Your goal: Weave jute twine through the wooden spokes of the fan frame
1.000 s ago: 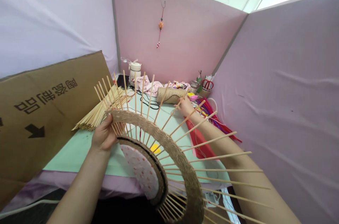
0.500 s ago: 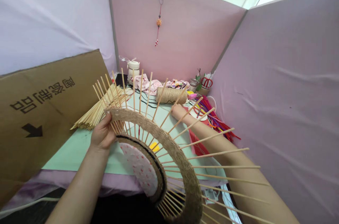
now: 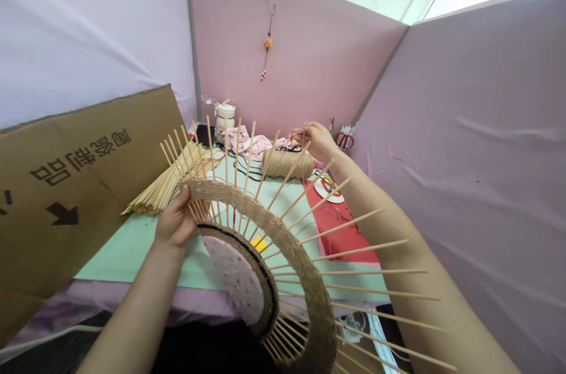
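Note:
A round frame of thin wooden sticks, with a wide woven twine band (image 3: 265, 215), leans up from the near table edge. Its inner part has a pink patterned fabric disc (image 3: 236, 279) ringed by a dark cord. My left hand (image 3: 177, 220) is closed on the left end of the woven band. Past the frame lies a spool of twine (image 3: 288, 163). My right hand (image 3: 316, 137) is raised just above and behind the spool, its fingers bent together; what they hold, if anything, is too small to make out.
A bundle of sticks (image 3: 170, 185) lies beside a large cardboard sheet (image 3: 97, 185) on the left. Further back are a white jar (image 3: 224, 117), pink cloth (image 3: 245, 143) and red-handled scissors (image 3: 344, 141). Red material (image 3: 349, 238) and a white tape roll (image 3: 329, 190) lie right.
My right hand has risen from beside the spool to above and behind it. My left hand keeps its hold on the band.

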Tool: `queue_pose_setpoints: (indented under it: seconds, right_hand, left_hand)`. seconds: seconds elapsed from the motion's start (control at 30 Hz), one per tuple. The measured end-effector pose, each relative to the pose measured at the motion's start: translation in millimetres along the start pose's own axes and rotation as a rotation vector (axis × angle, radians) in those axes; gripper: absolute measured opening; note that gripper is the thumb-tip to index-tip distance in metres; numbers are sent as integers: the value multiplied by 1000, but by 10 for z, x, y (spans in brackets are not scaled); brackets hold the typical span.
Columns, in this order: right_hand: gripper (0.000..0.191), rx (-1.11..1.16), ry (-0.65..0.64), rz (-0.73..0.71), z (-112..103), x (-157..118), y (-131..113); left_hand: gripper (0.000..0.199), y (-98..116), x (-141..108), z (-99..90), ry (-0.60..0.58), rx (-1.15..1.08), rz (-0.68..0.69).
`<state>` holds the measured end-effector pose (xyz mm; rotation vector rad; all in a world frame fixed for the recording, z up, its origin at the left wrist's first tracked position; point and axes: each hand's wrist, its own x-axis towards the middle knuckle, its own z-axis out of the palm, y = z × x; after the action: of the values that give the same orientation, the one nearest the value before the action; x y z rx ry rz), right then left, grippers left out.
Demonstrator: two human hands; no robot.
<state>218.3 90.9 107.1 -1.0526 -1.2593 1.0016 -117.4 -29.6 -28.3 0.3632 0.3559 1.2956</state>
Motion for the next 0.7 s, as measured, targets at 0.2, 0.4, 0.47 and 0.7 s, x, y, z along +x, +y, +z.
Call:
queue_pose_setpoints:
  seconds: [0.2, 0.4, 0.47, 0.7]
  right_hand:
    - [15, 89, 34, -164, 141, 93, -541]
    - [16, 126, 67, -598, 89, -100, -1460]
    - [14, 193, 126, -711, 2, -224, -1650]
    - [17, -598, -76, -344, -582, -578, -904]
  left_hand:
    - [38, -19, -18, 49, 11, 0, 23]
    - [42, -32, -63, 177, 29, -32, 18]
    - [41, -46, -66, 229, 56, -21, 24]
    - [32, -152, 20, 452, 106, 52, 2]
